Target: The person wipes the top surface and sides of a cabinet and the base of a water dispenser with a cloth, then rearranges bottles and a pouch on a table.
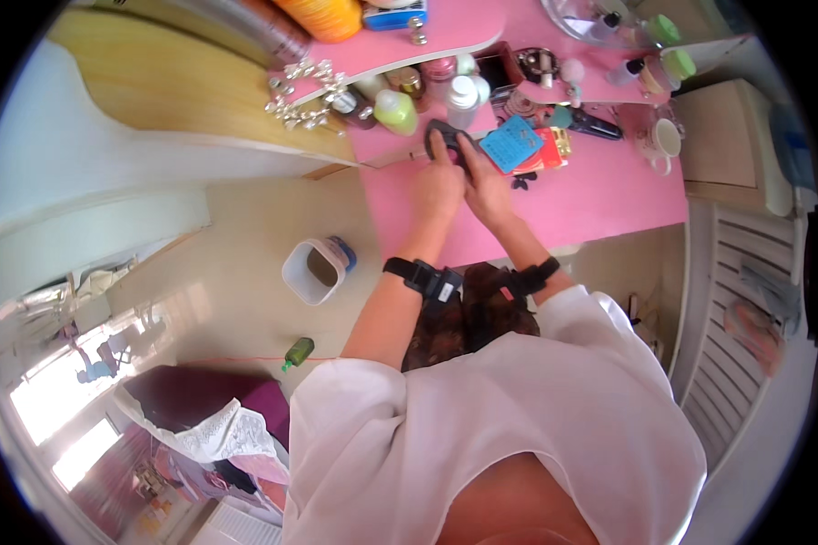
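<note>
Both my hands are over the pink tabletop (422, 214), close together on a small dark object (439, 129) whose kind I cannot make out. My left hand (439, 180) has its fingers on the object's left part. From the right, my right hand (482, 184) grips the same object. Just beyond it stands a clear bottle with a white cap (462, 95). A blue card (512, 144) lies on a red and yellow packet (550, 153) beside my right hand. A black bow-shaped item (524, 180) rests below the packet.
Several cosmetic bottles, including a yellow-green one (395, 112), crowd beneath the raised pink shelf (381, 51). A beaded ornament (306, 95) hangs at its left end. A white mug (662, 143) stands at right. On the floor are a white bin (313, 271) and a green bottle (300, 351).
</note>
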{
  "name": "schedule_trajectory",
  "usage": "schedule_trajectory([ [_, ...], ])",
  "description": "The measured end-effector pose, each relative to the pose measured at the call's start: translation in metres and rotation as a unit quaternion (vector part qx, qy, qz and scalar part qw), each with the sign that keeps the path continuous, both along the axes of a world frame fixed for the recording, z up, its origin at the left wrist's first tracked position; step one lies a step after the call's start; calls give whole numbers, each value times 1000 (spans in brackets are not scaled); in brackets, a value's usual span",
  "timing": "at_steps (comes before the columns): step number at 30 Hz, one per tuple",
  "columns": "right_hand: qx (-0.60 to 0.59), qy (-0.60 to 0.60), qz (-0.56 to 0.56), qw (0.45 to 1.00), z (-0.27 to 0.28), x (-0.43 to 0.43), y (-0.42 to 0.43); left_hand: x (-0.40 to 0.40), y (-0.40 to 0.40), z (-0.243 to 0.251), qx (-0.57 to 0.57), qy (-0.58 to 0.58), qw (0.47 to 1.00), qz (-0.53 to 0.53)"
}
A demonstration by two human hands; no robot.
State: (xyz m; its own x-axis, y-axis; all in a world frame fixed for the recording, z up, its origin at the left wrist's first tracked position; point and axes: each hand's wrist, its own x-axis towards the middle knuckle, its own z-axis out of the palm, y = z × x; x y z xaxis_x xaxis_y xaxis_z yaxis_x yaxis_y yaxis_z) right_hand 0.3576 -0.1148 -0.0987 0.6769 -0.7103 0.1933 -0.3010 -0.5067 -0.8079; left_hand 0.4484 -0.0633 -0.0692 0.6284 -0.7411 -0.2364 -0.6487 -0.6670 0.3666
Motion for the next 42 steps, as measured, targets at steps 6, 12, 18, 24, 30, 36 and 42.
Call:
schedule_trajectory([
  [6,8,39,-10,999,-3,8,-3,15,-4,7,25,-49,998,-15],
  [12,5,77,3,997,8,3,-3,10,-2,12,22,-22,999,-9],
  [18,40,111,4,993,8,13,-7,25,0,3,16,-35,999,-7],
  [24,424,-75,45,901,13,-28,1,7,27,-6,-33,131,989,-51],
  [30,672,-200,-78,708,17,-81,19,-41,39,15,-20,355,932,-74],
  [36,588,-233,-258,730,7,-148,14,-55,39,35,-28,351,920,-173],
  [42,376,-245,-386,806,3,-188,-51,-70,-18,16,-171,296,929,-144],
])
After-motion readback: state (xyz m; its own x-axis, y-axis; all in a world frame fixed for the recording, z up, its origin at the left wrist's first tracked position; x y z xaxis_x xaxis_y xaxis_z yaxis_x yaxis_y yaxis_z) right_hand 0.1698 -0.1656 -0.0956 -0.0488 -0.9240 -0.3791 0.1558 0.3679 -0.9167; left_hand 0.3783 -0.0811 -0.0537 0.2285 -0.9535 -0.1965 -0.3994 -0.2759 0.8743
